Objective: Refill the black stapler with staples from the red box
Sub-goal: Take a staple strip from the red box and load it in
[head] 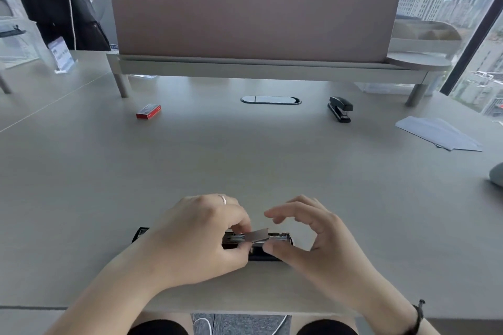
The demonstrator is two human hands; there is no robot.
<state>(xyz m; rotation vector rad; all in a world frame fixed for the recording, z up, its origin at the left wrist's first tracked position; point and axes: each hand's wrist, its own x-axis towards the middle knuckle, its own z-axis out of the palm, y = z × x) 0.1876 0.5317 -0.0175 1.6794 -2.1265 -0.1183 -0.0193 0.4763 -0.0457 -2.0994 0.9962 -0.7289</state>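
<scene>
left hand (196, 236) pinching staple strip (257, 235) | right hand (313, 236) loose, thumb on black stapler (261, 249) (long axis left-right)

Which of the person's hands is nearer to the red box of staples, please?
Left. The left hand lies below the red box, on its side of the desk; the right hand is further right, across the open stapler.

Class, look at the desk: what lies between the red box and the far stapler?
In the head view, the oval cable port lies between the red box and the far stapler; otherwise bare desk.
</scene>
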